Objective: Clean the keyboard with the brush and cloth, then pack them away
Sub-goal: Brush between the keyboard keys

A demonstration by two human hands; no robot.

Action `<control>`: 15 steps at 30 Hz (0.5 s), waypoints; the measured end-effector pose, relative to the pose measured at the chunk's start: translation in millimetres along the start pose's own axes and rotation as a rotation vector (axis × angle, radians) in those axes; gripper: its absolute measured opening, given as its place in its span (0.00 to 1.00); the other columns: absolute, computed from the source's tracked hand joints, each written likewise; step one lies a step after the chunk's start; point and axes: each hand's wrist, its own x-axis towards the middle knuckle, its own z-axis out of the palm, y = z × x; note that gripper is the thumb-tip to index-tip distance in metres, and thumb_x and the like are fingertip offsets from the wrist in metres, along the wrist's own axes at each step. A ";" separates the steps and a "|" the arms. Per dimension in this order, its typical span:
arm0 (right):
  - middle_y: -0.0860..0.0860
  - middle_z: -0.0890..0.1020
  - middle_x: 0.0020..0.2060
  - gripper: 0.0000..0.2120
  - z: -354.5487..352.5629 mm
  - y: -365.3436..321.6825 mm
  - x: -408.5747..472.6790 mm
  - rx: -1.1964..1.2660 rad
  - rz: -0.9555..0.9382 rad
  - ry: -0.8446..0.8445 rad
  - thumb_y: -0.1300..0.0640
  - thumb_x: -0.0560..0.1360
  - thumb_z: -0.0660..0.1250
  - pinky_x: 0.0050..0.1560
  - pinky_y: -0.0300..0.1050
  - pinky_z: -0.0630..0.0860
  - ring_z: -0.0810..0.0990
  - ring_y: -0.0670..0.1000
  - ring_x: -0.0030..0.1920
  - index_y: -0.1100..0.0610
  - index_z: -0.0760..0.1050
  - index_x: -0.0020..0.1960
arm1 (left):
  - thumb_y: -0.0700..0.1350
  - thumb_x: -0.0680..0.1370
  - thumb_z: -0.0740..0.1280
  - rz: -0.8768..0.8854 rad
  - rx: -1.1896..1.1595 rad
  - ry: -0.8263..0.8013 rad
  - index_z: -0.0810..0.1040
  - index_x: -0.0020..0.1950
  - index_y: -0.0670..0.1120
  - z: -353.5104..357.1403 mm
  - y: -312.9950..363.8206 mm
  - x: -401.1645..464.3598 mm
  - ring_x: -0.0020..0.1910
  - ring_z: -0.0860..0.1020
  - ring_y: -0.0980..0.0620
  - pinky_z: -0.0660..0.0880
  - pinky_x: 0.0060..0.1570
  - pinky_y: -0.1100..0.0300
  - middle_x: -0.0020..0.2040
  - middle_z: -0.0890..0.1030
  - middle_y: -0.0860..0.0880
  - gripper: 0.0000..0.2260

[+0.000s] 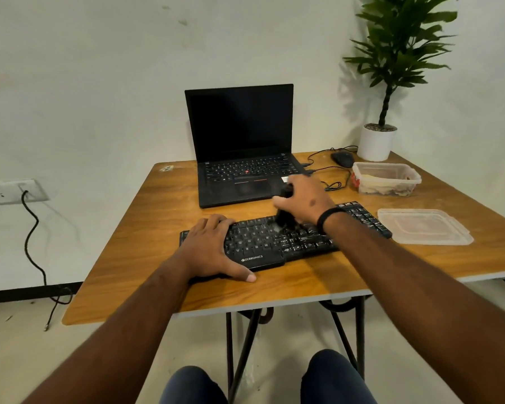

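Two hands, right hand (301,199) gripping brush (283,220) on keyboard (263,243), left hand (213,246) flat

Black keyboard (274,243) with white key legends and a ZEBRONICS mark on its front lip is lying flat near the front of the wooden table, angled so its right end sits farther back. Black brush (285,218), blurred, is standing roughly upright over the upper-middle keys, bristles down on the key tops, handle top poking above. Clear plastic container (387,179) is sitting open at back right, pale cloth-like contents inside, unclear. Its clear lid (423,225) is lying flat just right of the keyboard.
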 end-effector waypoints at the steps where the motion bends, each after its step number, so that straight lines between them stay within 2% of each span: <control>1: 0.52 0.80 0.44 0.12 -8.8 9.7 2.4 -0.143 0.039 0.068 0.49 0.75 0.70 0.36 0.39 0.72 0.79 0.52 0.45 0.55 0.74 0.52 | 0.83 0.50 0.63 -0.001 0.003 0.001 0.53 0.81 0.51 0.3 -0.2 0.6 0.73 0.56 0.49 0.57 0.74 0.49 0.75 0.57 0.54 0.66; 3: 0.55 0.82 0.46 0.15 -19.7 18.3 3.2 -0.354 0.085 0.167 0.49 0.75 0.69 0.42 0.44 0.74 0.79 0.55 0.47 0.57 0.76 0.55 | 0.83 0.50 0.64 -0.002 0.006 0.003 0.53 0.81 0.51 1.5 -0.9 1.4 0.73 0.56 0.49 0.57 0.74 0.49 0.75 0.57 0.54 0.66; 5: 0.54 0.80 0.44 0.15 -15.0 9.9 -1.9 -0.350 0.068 0.182 0.49 0.76 0.68 0.42 0.45 0.74 0.78 0.54 0.45 0.58 0.76 0.56 | 0.83 0.50 0.64 -0.001 0.002 0.005 0.53 0.81 0.51 2.5 -2.5 1.7 0.73 0.56 0.49 0.57 0.74 0.49 0.75 0.57 0.54 0.66; 9: 0.49 0.76 0.40 0.11 20.5 -30.7 -14.4 -0.149 -0.120 0.066 0.48 0.75 0.69 0.39 0.41 0.76 0.77 0.50 0.42 0.55 0.73 0.50 | 0.84 0.48 0.62 -0.001 0.002 0.005 0.53 0.81 0.51 1.2 -1.1 0.7 0.73 0.56 0.49 0.57 0.75 0.49 0.75 0.57 0.53 0.67; 11: 0.50 0.78 0.38 0.11 28.0 -45.1 -17.3 0.060 -0.164 -0.012 0.50 0.74 0.71 0.28 0.38 0.75 0.79 0.48 0.34 0.55 0.72 0.45 | 0.83 0.49 0.62 0.001 0.000 0.010 0.54 0.81 0.50 0.7 0.0 -0.5 0.73 0.57 0.49 0.58 0.74 0.49 0.75 0.58 0.53 0.66; 13: 0.52 0.80 0.38 0.12 25.6 -45.8 -18.7 0.210 -0.150 -0.097 0.51 0.74 0.72 0.23 0.35 0.73 0.79 0.46 0.27 0.56 0.71 0.44 | 0.82 0.50 0.63 0.002 -0.003 0.012 0.54 0.81 0.50 0.1 0.0 -1.3 0.73 0.57 0.49 0.59 0.74 0.49 0.75 0.58 0.53 0.65; 15: 0.53 0.80 0.41 0.10 18.5 -31.6 -17.8 0.261 -0.063 -0.117 0.52 0.75 0.71 0.23 0.33 0.73 0.80 0.46 0.29 0.55 0.72 0.47 | 0.83 0.50 0.63 0.001 -0.006 0.010 0.54 0.81 0.51 -0.1 -0.6 -1.2 0.73 0.57 0.49 0.58 0.74 0.49 0.75 0.58 0.53 0.66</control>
